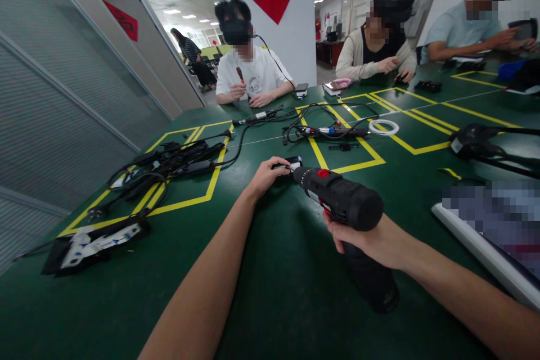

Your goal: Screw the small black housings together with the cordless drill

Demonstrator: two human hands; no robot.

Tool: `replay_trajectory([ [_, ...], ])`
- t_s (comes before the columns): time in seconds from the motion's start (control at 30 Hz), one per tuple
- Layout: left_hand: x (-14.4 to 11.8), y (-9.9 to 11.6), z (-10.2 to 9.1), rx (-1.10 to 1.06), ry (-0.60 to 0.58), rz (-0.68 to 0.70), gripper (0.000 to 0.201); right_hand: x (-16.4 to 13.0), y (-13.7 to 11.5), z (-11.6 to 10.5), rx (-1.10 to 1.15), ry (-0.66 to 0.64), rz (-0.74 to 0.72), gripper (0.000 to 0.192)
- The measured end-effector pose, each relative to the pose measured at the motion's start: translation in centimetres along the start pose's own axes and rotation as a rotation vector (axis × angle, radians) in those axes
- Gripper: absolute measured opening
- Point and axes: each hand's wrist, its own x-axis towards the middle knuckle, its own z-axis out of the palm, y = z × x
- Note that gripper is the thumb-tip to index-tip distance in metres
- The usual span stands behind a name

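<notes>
My right hand [363,239] is wrapped round the grip of a black cordless drill [337,191] with red switches. The drill points away from me and to the left, its tip reaching a small black and white piece [295,162] on the table. My left hand [270,173] pinches that piece from its left side, fingers close to the drill's tip. Exactly where the tip meets the piece is too small to make out, and the drill's front end partly covers it.
Tangled black cables with adapters [189,163] lie on the green table [177,298] at left, near a black and white part [101,244]. Ahead are more cables, a screwdriver-like tool [333,131] and a white ring [383,127]. A white-edged device [476,247] sits right. Several people sit opposite.
</notes>
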Motion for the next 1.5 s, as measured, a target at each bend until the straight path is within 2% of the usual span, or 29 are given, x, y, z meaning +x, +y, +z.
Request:
replay_trajectory([
  [0.37, -0.06, 0.34, 0.09, 0.028, 0.022, -0.008, 0.026, 0.1, 0.02, 0.0, 0.001, 0.001, -0.002, 0.017],
  [0.6, 0.11, -0.22, 0.0, -0.008, 0.004, 0.004, 0.026, 0.14, -0.01, 0.13, 0.013, 0.005, -0.008, 0.019],
  [1.5, 0.02, 0.3, 0.06, 0.011, 0.005, -0.011, 0.026, 0.22, -0.13, 0.04, -0.002, 0.006, 0.004, 0.01],
])
